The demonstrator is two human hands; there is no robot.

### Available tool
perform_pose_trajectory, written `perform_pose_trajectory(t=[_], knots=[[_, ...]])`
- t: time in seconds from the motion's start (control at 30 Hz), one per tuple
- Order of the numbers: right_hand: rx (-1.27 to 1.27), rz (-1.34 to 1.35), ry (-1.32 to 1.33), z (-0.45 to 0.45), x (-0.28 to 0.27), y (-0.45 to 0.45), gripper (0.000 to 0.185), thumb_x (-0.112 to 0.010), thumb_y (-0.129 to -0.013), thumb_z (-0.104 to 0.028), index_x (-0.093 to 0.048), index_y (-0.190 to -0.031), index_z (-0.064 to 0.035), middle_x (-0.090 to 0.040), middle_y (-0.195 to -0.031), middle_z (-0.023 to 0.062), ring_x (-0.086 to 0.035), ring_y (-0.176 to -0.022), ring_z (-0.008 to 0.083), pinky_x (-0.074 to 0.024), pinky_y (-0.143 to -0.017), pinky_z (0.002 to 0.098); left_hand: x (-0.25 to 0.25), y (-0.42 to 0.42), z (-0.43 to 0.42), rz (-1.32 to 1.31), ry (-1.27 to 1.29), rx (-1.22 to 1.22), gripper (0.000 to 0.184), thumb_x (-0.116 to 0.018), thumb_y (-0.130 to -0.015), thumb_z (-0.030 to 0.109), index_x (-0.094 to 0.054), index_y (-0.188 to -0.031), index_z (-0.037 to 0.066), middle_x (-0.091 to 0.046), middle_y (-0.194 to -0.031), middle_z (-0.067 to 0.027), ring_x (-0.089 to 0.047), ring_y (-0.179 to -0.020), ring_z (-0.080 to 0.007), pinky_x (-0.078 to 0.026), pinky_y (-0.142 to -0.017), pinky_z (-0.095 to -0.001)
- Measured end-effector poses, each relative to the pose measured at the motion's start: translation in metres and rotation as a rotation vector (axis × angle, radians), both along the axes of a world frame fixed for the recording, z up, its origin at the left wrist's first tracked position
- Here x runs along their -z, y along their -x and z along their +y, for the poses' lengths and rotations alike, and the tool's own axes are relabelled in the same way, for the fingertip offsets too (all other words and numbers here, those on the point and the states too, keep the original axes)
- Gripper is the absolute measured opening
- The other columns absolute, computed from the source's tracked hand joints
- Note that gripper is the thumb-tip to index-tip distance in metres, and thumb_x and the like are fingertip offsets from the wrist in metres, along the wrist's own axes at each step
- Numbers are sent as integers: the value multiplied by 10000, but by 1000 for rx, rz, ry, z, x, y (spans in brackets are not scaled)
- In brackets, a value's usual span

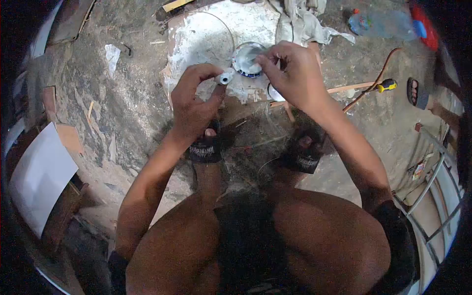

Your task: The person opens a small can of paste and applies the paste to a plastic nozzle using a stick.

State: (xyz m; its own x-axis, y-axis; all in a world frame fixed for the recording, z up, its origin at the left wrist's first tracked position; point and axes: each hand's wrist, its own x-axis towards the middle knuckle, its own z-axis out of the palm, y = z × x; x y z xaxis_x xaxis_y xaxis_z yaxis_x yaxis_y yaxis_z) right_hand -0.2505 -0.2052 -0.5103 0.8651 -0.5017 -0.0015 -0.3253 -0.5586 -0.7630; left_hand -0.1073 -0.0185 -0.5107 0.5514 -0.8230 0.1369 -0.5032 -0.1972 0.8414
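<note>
My left hand (195, 93) pinches a small whitish fitting (225, 77) between thumb and fingers. A dark round hole in the fitting's end faces me. Just right of it, a round tin (249, 75) with a blue-patterned side and pale grey-white contents stands on a white-smeared board (201, 37). My right hand (295, 71) is over the tin's right edge, thumb and fingers pinched together. What they grip, if anything, is blurred and too small to name. Below that hand, a shiny round piece (275, 93) is partly hidden.
A yellow-and-black screwdriver (387, 85) lies on the floor to the right, near a brown hose (376, 81). A crumpled cloth (307, 22) and a clear plastic bottle (383, 24) are at the back. Another person's sandaled foot (417, 93) shows at right. A white sheet (42, 177) stands left.
</note>
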Motion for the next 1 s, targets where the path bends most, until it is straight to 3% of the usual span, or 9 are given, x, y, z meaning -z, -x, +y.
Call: perform_pose_trajectory(t=[0.17, 0.3, 0.43, 0.57, 0.6, 0.7, 0.8, 0.9, 1.0], knots=[[-357, 218, 518, -9, -31, -14, 100, -646, -836, -145, -706, -813, -69, -673, -826, 158, -667, -797, 345, -530, -714, 456, 13, 9, -1, -36, 104, -113, 248, -748, -790, -14, -658, -1017, 26, -667, -984, -106, -667, -911, -238, -528, -824, -333], [-370, 360, 117, -10, -31, -22, 134, -652, -822, -158, -700, -815, -33, -683, -796, 215, -679, -780, 402, -547, -735, 502, 44, 29, -1, 200, 178, -292, 268, -750, -789, -3, -652, -1036, 30, -662, -1001, -110, -650, -904, -238, -515, -826, -341], [-241, 438, 260, -24, -39, -37, 194, -631, -857, -205, -712, -844, -29, -679, -810, 224, -676, -792, 415, -554, -749, 504, 44, 23, 6, 51, 218, -200, 269, -739, -793, -10, -645, -1041, 33, -650, -1017, -125, -636, -937, -281, -501, -849, -368], [-504, 353, 819, -15, -43, -35, 165, -646, -831, -203, -712, -927, -86, -695, -983, 126, -687, -945, 282, -540, -831, 450, 48, 22, 13, 55, 192, -256, 270, -738, -795, -14, -642, -1043, 29, -646, -1033, -134, -634, -960, -302, -496, -863, -375], [-493, 425, 794, -8, -40, -32, 185, -652, -806, -201, -704, -956, -106, -693, -1026, 88, -676, -980, 229, -528, -852, 446, 52, 22, 14, 55, 208, -278, 276, -738, -792, -16, -641, -1047, 28, -646, -1036, -135, -635, -962, -302, -498, -862, -376], [-336, 451, 319, 4, -46, -32, 139, -674, -808, -189, -690, -881, -72, -686, -945, 132, -674, -931, 296, -524, -802, 459, 59, 26, 7, 104, 230, -307, 295, -737, -779, -29, -643, -1052, 29, -649, -1037, -135, -638, -970, -298, -503, -861, -380], [-8, 258, 192, 5, -29, -27, 154, -700, -809, -173, -687, -829, -21, -657, -813, 160, -664, -778, 346, -524, -725, 421, 62, 27, 5, 157, 227, -329, 305, -736, -768, -35, -649, -1052, 37, -653, -1038, -132, -641, -977, -292, -510, -858, -381], [-192, 249, 525, 2, -41, -26, 177, -712, -810, -177, -696, -820, -1, -671, -797, 164, -661, -738, 353, -521, -668, 414, 66, 31, -5, 155, 283, -313, 309, -739, -762, -31, -653, -1050, 43, -655, -1045, -127, -644, -980, -290, -514, -861, -381], [-83, 252, 118, 7, -33, -23, 180, -719, -818, -178, -705, -815, 2, -671, -762, 164, -660, -713, 346, -508, -623, 423, 67, 29, -9, 120, 317, -280, 318, -744, -758, -24, -652, -1054, 47, -656, -1053, -125, -645, -984, -294, -516, -865, -381]])
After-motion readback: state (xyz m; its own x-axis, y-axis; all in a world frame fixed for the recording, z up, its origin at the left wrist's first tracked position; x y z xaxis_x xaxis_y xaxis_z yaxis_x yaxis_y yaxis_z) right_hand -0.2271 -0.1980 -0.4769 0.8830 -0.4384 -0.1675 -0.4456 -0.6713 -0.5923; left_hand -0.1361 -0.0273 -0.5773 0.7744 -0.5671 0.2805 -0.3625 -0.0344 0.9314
